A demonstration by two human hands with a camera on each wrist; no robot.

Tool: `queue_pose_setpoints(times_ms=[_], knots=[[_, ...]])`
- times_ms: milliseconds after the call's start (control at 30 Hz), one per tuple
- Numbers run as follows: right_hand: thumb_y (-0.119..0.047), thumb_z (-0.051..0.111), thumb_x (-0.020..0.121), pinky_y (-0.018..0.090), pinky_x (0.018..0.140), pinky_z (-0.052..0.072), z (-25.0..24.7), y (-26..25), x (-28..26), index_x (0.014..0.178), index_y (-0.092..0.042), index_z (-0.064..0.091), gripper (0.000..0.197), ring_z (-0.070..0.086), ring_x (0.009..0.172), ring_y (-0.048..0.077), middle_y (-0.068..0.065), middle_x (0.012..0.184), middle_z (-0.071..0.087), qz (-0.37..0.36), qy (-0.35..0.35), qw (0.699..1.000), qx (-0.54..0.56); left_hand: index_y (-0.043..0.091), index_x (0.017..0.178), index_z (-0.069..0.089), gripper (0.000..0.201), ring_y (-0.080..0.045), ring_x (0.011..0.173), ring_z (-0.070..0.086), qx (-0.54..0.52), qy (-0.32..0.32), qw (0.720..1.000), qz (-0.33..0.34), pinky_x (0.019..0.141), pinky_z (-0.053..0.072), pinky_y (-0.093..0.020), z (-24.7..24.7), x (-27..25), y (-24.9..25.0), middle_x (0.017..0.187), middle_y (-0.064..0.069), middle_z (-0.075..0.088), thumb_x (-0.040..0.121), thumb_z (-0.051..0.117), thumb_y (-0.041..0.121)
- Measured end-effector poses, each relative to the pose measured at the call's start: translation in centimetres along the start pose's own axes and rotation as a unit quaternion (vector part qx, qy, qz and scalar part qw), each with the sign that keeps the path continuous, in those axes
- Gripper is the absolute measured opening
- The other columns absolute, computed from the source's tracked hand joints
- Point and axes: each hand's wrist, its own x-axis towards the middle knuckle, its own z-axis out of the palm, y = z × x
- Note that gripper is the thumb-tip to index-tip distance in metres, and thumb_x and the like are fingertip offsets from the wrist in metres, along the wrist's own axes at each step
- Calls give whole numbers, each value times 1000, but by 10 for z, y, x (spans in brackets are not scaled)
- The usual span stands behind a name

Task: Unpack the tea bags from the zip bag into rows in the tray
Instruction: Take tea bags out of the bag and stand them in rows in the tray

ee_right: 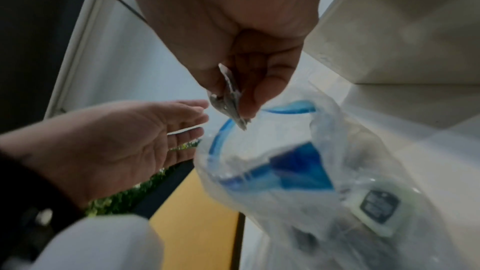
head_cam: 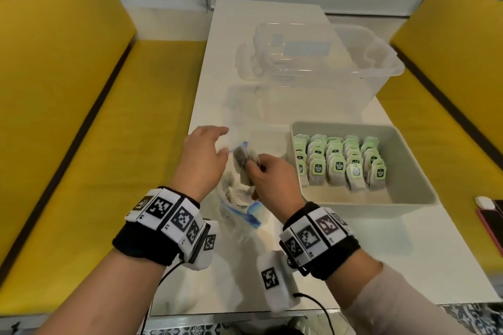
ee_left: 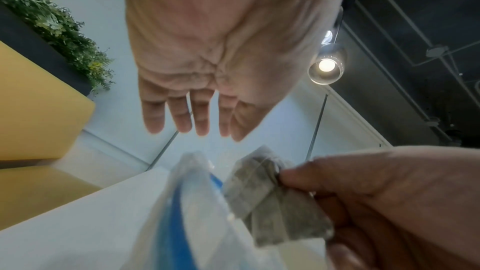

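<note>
A clear zip bag [head_cam: 239,198] with a blue zip strip lies on the white table between my hands, its mouth [ee_right: 262,137] open and tea bags with green tags [ee_right: 379,208] still inside. My right hand [head_cam: 268,174] pinches a few grey tea bags [head_cam: 243,163] just above the bag's mouth; the left wrist view shows the same tea bags [ee_left: 272,202] between thumb and fingers. My left hand [head_cam: 204,155] hovers beside the bag with straight fingers [ee_left: 179,114], holding nothing. The grey tray [head_cam: 408,198] at the right holds several rows of upright tea bags [head_cam: 340,163].
A clear plastic storage box [head_cam: 326,62] with its lid [head_cam: 261,57] stands at the far end of the table. Yellow benches [head_cam: 68,117] flank the table. A white object and a pink phone [head_cam: 490,215] lie at the right edge.
</note>
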Motion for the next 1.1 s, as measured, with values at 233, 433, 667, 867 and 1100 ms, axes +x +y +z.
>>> queue_pose_setpoints(times_ms=[233,433,667,867,1100], knots=[[-33,50,94,34,57,54,-21,-22,3,86,-24,70,23,65,54,20,-5,67,66,-32,75,992,92,20,132,49,40,-19,119,54,-210,-104,970,-68,102,40,-33,-2,-5,32,130,0,56,97,40,38],[-47,36,97,37,77,51,-27,-25,3,121,-39,59,35,66,90,19,-3,95,74,-74,45,996,-23,5,113,57,34,-24,100,66,-480,-151,851,-148,92,52,-37,-1,3,41,114,-11,65,100,37,29],[-34,64,85,25,78,48,-37,-16,11,96,-26,75,17,63,82,3,-6,90,73,-40,125,978,161,-3,110,57,33,-30,91,58,-579,-152,779,-190,81,57,-41,2,11,44,112,-28,54,97,36,18],[-22,70,81,36,69,51,-62,-13,21,86,-21,73,5,62,71,18,4,79,71,-50,112,963,238,0,123,54,33,-20,84,65,-568,-160,791,-161,68,57,-26,11,15,55,114,-23,62,99,41,19],[-13,62,88,15,52,37,-99,3,32,80,-14,69,11,47,46,-4,-7,64,63,-29,82,959,270,9,107,59,20,-18,81,69,-561,-138,799,-167,66,59,-26,26,18,69,96,-11,68,96,42,5]])
